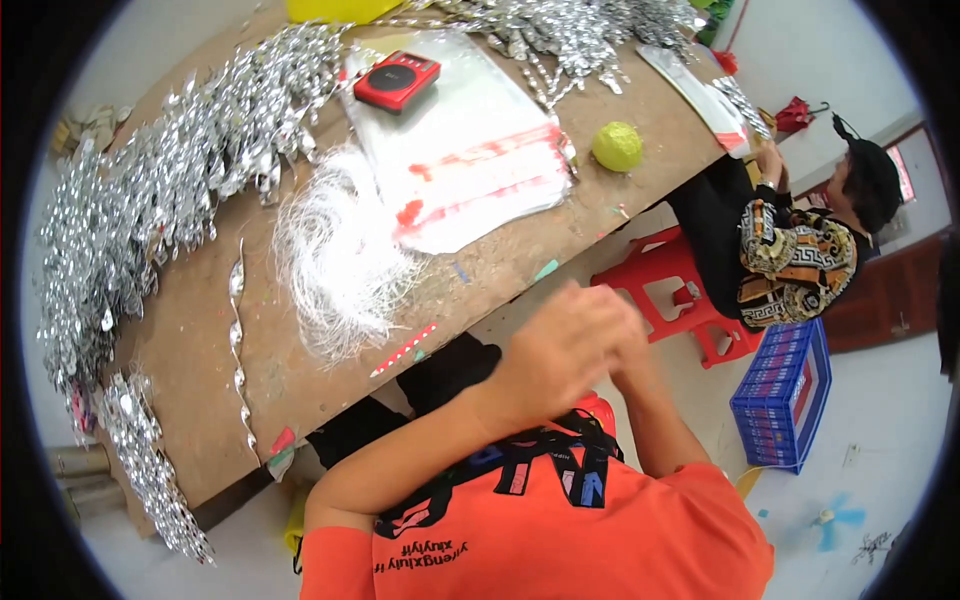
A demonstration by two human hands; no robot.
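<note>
My left hand [562,355] and my right hand [628,338] are together in front of my chest, just off the table's near edge, slightly blurred. The left fingers curl inward, with the back of that hand showing; whatever they grip is hidden. Most of my right fingers lie behind the left hand. On the table [330,400], closest to my hands, are a teal scrap [545,270] and a stack of clear plastic bags [480,110] with red print. A loose bundle of white strings [335,260] lies left of the bags. Farther left, one twisted silver strand [237,330] is stretched out.
Silver tinsel garlands [200,150] cover the table's left and far sides. A red digital scale [397,82] sits on the bags; a yellow ball [617,147] is beside them. At right, a person [800,240] sits by red stools [670,285] and a blue crate [782,395].
</note>
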